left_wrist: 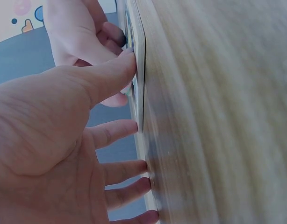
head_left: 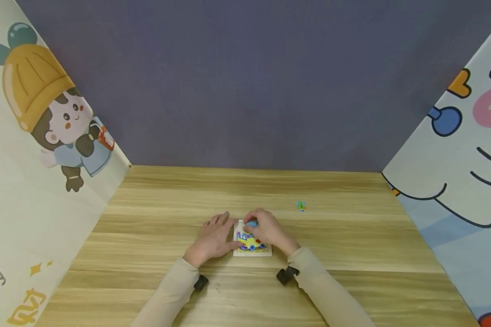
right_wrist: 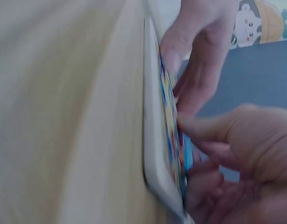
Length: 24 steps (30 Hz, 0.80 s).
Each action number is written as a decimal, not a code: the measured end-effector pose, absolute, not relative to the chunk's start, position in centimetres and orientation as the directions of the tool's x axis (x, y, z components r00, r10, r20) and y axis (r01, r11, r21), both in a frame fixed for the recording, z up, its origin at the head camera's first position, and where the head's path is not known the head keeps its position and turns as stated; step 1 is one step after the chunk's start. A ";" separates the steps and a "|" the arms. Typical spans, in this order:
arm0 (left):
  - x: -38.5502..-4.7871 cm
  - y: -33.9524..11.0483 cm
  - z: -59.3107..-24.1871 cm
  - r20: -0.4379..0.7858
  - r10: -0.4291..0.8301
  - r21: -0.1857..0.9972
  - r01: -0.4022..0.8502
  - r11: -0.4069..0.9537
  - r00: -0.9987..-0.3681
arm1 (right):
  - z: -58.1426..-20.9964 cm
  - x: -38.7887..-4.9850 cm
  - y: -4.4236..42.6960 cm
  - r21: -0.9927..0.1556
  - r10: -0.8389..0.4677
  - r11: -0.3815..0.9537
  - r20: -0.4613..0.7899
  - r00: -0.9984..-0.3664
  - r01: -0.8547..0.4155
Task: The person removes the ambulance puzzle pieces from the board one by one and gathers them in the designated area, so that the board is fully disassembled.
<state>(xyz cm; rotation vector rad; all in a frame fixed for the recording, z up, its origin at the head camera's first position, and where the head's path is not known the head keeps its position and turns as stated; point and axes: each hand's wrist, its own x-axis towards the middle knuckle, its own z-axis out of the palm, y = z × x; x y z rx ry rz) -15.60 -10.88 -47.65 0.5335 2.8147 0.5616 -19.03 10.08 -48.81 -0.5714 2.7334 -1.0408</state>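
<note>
A small white-framed puzzle board (head_left: 252,255) lies flat on the wooden table, with a colourful picture of a yellow vehicle on it. My left hand (head_left: 214,236) is spread along the board's left side, fingers fairly straight. Its thumb presses the board's edge, as the left wrist view shows, and the other fingertips reach down to the board's edge and the table. Over the upper part of the board, my right hand (head_left: 268,229) pinches a blue puzzle piece (head_left: 251,224). In the right wrist view this blue piece (right_wrist: 187,151) is close to the picture surface, partly hidden by fingers.
A small cluster of green, blue and orange pieces (head_left: 301,206) lies on the table (head_left: 180,190) beyond the right hand. A dark panel (head_left: 245,91) stands at the back, with cartoon-printed walls at left and right. Each wrist carries a small black camera.
</note>
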 end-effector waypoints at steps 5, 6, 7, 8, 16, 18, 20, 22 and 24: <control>-15.7 -10.9 -47.5 -0.139 0.391 0.407 0.307 0.860 -0.910 | -48.7 -19.8 11.4 -0.762 -0.436 0.601 -0.063 -0.898 -0.239; -15.7 -10.9 -47.4 -0.139 0.391 0.409 0.307 0.860 -0.910 | -48.7 -19.9 11.6 -0.769 -0.441 0.597 -0.074 -0.894 -0.231; -15.7 -10.9 -47.4 -0.142 0.391 0.406 0.307 0.861 -0.909 | -48.6 -20.0 11.9 -0.777 -0.446 0.590 -0.085 -0.891 -0.222; -15.7 -10.9 -47.4 -0.146 0.392 0.405 0.307 0.861 -0.908 | -48.6 -20.1 12.1 -0.779 -0.451 0.588 -0.092 -0.888 -0.218; -15.6 -10.9 -47.5 -0.147 0.397 0.410 0.309 0.858 -0.906 | -48.8 -20.4 12.7 -0.825 -0.450 0.543 -0.129 -0.884 -0.156; -15.6 -10.9 -47.5 -0.152 0.398 0.419 0.306 0.855 -0.905 | -48.9 -20.4 12.7 -0.836 -0.454 0.528 -0.128 -0.882 -0.151; -15.5 -10.8 -47.5 -0.153 0.400 0.429 0.303 0.851 -0.904 | -49.0 -20.5 12.9 -0.842 -0.464 0.516 -0.117 -0.878 -0.160; -15.4 -10.8 -47.5 -0.148 0.401 0.439 0.303 0.846 -0.904 | -49.1 -20.5 13.0 -0.848 -0.480 0.501 -0.105 -0.871 -0.173; -15.4 -10.8 -47.5 -0.149 0.398 0.438 0.300 0.847 -0.905 | -49.0 -20.5 13.1 -0.851 -0.494 0.491 -0.098 -0.864 -0.184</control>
